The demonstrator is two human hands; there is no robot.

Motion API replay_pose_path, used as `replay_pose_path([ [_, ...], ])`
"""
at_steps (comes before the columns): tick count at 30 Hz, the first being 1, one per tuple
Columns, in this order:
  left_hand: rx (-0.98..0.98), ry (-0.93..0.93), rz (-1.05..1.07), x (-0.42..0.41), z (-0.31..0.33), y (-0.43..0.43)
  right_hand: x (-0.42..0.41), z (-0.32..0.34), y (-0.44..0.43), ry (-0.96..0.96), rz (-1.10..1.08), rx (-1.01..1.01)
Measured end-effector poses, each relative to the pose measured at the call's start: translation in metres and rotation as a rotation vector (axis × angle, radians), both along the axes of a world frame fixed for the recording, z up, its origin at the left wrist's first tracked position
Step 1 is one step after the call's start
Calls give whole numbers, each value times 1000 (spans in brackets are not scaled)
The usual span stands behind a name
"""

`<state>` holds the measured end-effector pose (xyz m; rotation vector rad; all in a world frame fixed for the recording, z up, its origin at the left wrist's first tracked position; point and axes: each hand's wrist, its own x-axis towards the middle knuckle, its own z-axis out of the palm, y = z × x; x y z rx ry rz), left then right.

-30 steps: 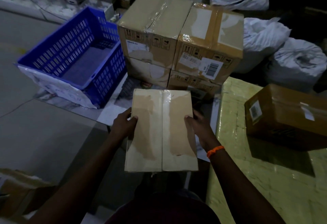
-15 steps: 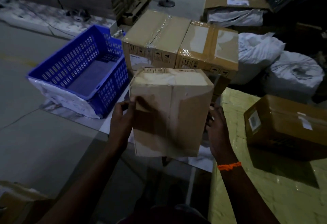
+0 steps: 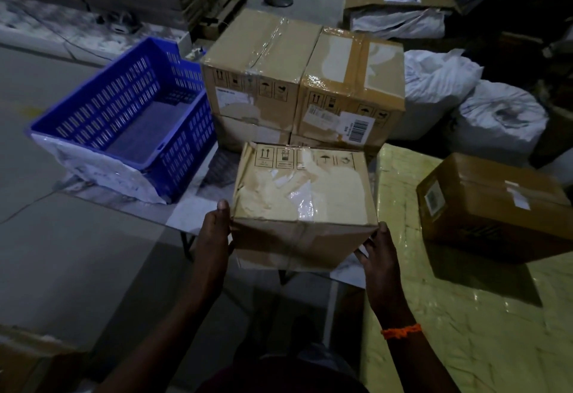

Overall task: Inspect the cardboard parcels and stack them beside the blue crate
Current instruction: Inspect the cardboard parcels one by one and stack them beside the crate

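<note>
A worn brown cardboard parcel (image 3: 302,194) with peeling tape is held mid-frame, left hand (image 3: 214,234) and right hand (image 3: 378,253) clamped on its near corners; fingers probably curl underneath. It should be kept level and set squarely on the stacked cardboard boxes (image 3: 304,82) beside the blue slotted plastic crate (image 3: 124,119), upper left.

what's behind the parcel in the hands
A stack of parcels beside the crate: the upper two show fully, the lower two only in part. The held parcel covers the rest of them and the surface between.
</note>
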<state>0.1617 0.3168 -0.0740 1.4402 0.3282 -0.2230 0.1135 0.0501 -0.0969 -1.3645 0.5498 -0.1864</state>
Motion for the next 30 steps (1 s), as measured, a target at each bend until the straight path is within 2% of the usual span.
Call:
replay_pose_path([
  [6, 40, 3, -33, -3, 4, 7, -1, 2, -15, 9, 49, -179],
  [10, 113, -68, -30, 23, 26, 13, 27, 39, -18, -26, 88, -215],
  [13, 173, -126, -176, 54, 48, 11, 62, 62, -21, 29, 171, -241],
  [16, 232, -104, -293, 72, 56, 1, 85, 70, -18, 90, 255, -215],
  [19, 269, -141, -307, 68, 52, 3, 87, 72, -14, 98, 257, -240],
  [22, 226, -228, -316, 54, 46, 16, 76, 72, -9, 75, 189, -204],
  [26, 176, -222, -271, 27, 37, 39, 50, 76, 3, 55, 96, -138],
  [30, 128, -289, -240, 4, 32, 53, 25, 82, 13, 64, 124, -83],
])
